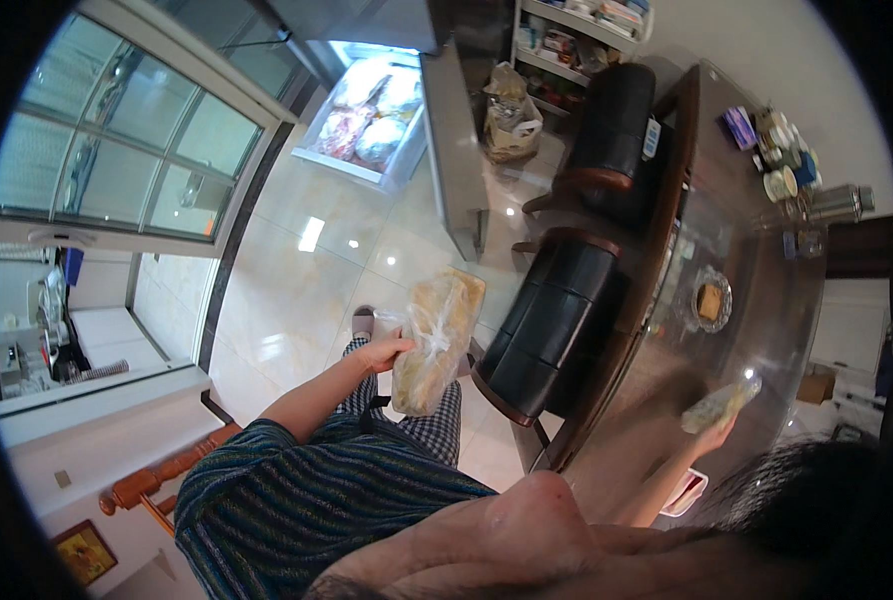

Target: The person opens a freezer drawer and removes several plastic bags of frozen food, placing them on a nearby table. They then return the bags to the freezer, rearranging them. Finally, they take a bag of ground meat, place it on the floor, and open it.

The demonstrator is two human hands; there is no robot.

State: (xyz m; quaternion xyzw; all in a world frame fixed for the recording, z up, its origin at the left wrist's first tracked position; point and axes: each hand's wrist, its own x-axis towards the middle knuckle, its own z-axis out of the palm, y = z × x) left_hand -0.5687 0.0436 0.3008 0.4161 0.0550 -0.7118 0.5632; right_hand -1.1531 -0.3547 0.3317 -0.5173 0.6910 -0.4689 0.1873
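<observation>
My left hand point(386, 352) grips a clear plastic bag point(437, 341), knotted or gathered at its middle, with pale yellow, block-shaped food inside. It hangs in front of my legs, above the tiled floor. Far to the right, my right hand point(713, 437) holds a smaller clear plastic package point(722, 405) over the dark dining table point(611, 465). The contents of that package look pale and greenish, too blurred to name. Ahead of me a lit freezer drawer point(341, 159) is pulled out, with several plastic-wrapped bundles point(379, 139) in it.
The refrigerator door point(450, 142) stands open beside the drawer. Two black-padded chairs point(547, 322) line the table. A glass dish point(728, 304) holds a brown square item. Paper bags point(512, 124) rest on the floor by a shelf rack point(551, 60). A glazed sliding door point(131, 142) is at left.
</observation>
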